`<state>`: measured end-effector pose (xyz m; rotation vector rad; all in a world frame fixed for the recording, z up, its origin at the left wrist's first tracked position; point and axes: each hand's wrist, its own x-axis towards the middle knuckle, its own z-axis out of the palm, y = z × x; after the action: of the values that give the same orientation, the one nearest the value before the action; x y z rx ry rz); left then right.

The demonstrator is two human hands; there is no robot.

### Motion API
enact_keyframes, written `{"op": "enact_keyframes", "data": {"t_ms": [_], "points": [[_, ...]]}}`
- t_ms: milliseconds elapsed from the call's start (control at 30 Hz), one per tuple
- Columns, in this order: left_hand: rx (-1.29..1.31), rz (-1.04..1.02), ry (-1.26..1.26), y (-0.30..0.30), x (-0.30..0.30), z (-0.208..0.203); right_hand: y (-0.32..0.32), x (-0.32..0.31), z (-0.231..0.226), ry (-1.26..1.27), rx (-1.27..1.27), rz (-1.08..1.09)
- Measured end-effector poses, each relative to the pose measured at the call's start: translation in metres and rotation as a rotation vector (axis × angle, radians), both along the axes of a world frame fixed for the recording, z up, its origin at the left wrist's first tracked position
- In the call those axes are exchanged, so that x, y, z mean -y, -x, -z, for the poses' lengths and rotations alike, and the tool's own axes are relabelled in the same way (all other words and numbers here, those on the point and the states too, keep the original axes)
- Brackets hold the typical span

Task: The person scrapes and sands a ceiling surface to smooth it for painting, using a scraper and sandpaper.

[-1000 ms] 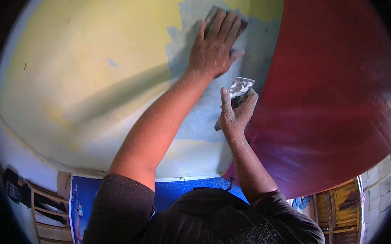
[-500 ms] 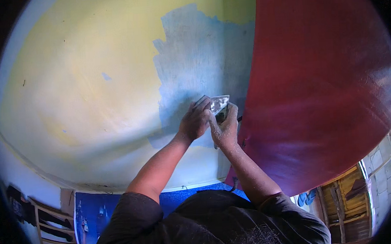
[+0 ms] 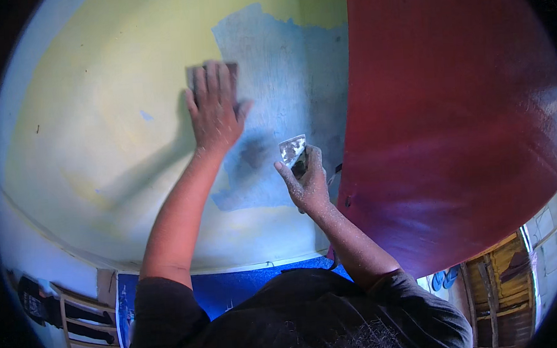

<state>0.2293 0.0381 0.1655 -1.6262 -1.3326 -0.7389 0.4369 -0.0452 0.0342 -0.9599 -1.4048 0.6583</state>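
My left hand [image 3: 215, 108] is held up against the wall, its fingers stretched flat over a dark brownish sheet of sandpaper [image 3: 232, 69]. The sheet's edges show on both sides of the fingers, pinned between hand and wall. Lower and to the right, my right hand [image 3: 310, 185] is closed round the handle of a putty knife [image 3: 293, 149]. Its broad metal blade, blotched with pale residue, points up and stands apart from my left hand. Pale dust covers my right hand and forearm. Both hands are in front of a bluish-grey patch [image 3: 266, 67] on the yellow and whitish wall [image 3: 113, 151].
A large dark red panel [image 3: 439, 115] rises close to the right of my right hand. Below lies a blue surface [image 3: 234, 293]. At the lower left is a wooden rack [image 3: 85, 326] with dark clothing; slippers [image 3: 445, 280] and wooden framing [image 3: 492, 289] are at the lower right.
My left hand has moved away from the putty knife, up and left onto the wall, with the sandpaper under its fingers. My right hand still holds the putty knife.
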Motion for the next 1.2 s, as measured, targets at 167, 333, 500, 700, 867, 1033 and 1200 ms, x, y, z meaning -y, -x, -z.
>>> {"op": "enact_keyframes", "data": {"t_ms": [167,333,500,700,867,1033,1200], "points": [[-0.119,0.003,0.214,0.013,-0.007,0.136,0.001,-0.004,-0.002,0.082,0.054,-0.069],[-0.081,0.083,0.157,-0.013,-0.023,0.167,-0.005,-0.016,0.014,0.119,0.032,-0.138],[-0.227,0.292,0.014,-0.065,-0.040,0.083,-0.004,-0.010,0.004,0.122,-0.024,-0.138],[-0.264,0.248,0.010,-0.101,-0.059,-0.011,0.005,0.001,-0.008,0.049,-0.098,-0.071],[-0.306,0.292,0.033,-0.093,-0.066,0.015,0.005,-0.003,0.001,0.010,-0.074,-0.005],[-0.480,0.557,0.200,-0.063,-0.054,0.104,0.003,-0.005,0.003,0.059,-0.043,0.019],[0.358,1.182,0.913,-0.047,-0.064,0.190,-0.003,-0.015,0.019,0.027,0.016,0.015]]}}
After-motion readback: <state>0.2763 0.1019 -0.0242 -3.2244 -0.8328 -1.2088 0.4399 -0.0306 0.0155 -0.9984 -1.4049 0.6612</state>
